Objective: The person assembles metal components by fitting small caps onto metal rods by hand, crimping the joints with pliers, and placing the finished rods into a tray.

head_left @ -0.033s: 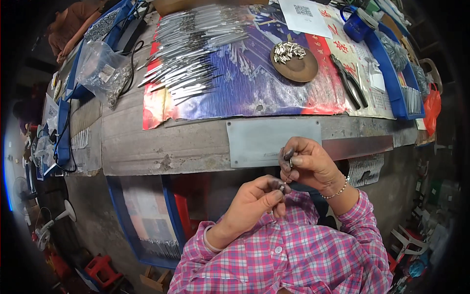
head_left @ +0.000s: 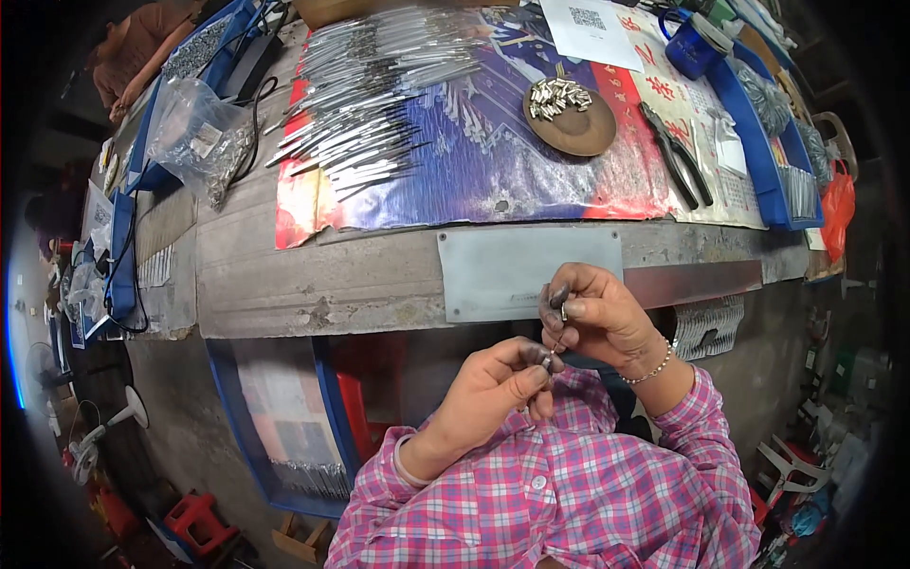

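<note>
Just in front of the table's near edge, my two hands are close together at chest height. My right hand (head_left: pixel 607 318) is closed in a pinch round a small silver metal piece (head_left: pixel 564 311), mostly covered by the fingertips. Lower and to the left, my left hand (head_left: pixel 498 384) pinches a small metal part (head_left: pixel 547 361) between thumb and forefinger. A thin bit of metal seems to span the gap between the hands; whether the two pieces are joined I cannot tell. Dark smudges cover the fingertips.
Thin metal rods (head_left: pixel 370 104) lie heaped on a printed sheet (head_left: pixel 455 190). A round brown dish (head_left: pixel 573 140) holds short silver cylinders, with black-handled pliers (head_left: pixel 678 156) to its right. Blue trays (head_left: pixel 758 142) flank the table. A drawer (head_left: pixel 284 417) stands open below; another person's arm (head_left: pixel 156 57) shows far left.
</note>
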The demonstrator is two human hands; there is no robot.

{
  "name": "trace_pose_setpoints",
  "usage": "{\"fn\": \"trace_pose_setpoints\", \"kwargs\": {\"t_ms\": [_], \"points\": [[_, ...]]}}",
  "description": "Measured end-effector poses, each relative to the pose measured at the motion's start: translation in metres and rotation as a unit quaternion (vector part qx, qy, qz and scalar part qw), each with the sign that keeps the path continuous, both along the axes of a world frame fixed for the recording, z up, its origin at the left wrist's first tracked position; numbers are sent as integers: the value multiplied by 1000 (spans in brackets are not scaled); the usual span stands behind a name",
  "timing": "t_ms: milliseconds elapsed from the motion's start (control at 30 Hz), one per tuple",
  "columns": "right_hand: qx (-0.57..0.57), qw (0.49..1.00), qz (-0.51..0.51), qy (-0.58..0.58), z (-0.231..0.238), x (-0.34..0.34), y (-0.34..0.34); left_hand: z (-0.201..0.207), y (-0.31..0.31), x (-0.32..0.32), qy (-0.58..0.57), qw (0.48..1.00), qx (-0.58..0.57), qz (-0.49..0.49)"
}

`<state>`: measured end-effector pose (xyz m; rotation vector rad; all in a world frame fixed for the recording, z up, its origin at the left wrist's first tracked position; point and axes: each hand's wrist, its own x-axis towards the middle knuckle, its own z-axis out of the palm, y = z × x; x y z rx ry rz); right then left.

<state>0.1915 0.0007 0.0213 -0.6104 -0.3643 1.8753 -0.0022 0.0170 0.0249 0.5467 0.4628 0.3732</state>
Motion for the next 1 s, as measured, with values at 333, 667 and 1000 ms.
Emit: {"fn": "trace_pose_setpoints", "kwargs": {"t_ms": [333,667,1000], "points": [[32,999,-4,-8,-6,-1,-4,-2,-3,5,13,1000,-2,16],[77,992,-59,-76,-3,-2,1,-8,1,0,-23,999,-44,16],[91,989,-58,-100,-7,-5,0,-7,-2,4,-1,999,-15,28]]}}
